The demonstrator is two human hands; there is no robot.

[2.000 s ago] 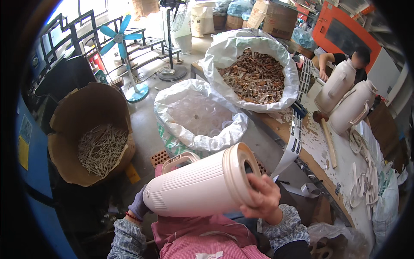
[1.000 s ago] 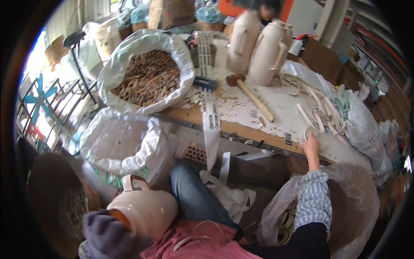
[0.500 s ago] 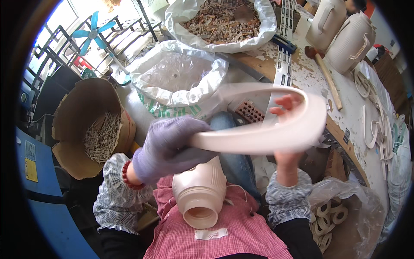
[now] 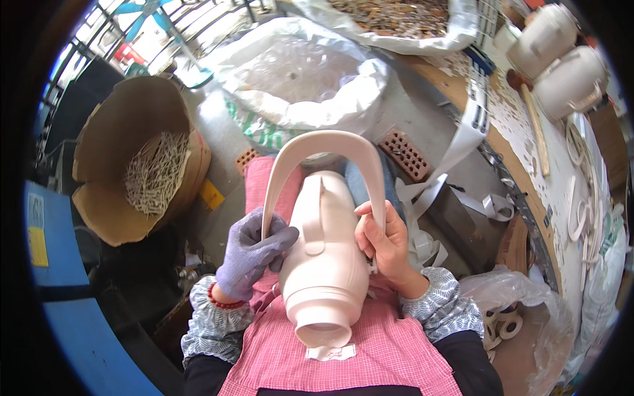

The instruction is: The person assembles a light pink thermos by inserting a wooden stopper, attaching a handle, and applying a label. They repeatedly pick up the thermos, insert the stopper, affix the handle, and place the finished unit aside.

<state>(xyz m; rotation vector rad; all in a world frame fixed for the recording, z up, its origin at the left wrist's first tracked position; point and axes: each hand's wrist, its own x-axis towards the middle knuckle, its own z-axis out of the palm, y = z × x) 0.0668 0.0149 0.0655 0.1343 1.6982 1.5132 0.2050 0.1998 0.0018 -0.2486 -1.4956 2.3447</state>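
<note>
A pale pink plastic jug body (image 4: 330, 267) lies in my lap, its round mouth toward me and its side handle facing up. Over it arches a large U-shaped carrying handle (image 4: 327, 140) of the same colour. My left hand (image 4: 254, 254), in a purple knit glove, pinches the left end of this handle beside the jug. With bare fingers, my right hand (image 4: 386, 241) grips the other end against the jug's right side. A small peg juts from that side below my fingers. Whether either handle end is joined to the jug, I cannot tell.
A cardboard bin (image 4: 99, 158) of thin sticks stands left. Ahead is a white sack (image 4: 366, 82) of clear plastic pieces, with a perforated brick (image 4: 404, 155) nearby. The right bench holds a mallet (image 4: 536, 132) and jugs (image 4: 571, 82). Rings (image 4: 508, 327) lie in a bag lower right.
The carrying handle has swung from sideways in the air to an upright arch over the jug. Both hands have come down to the jug's sides, and the right has closed on one handle end.
</note>
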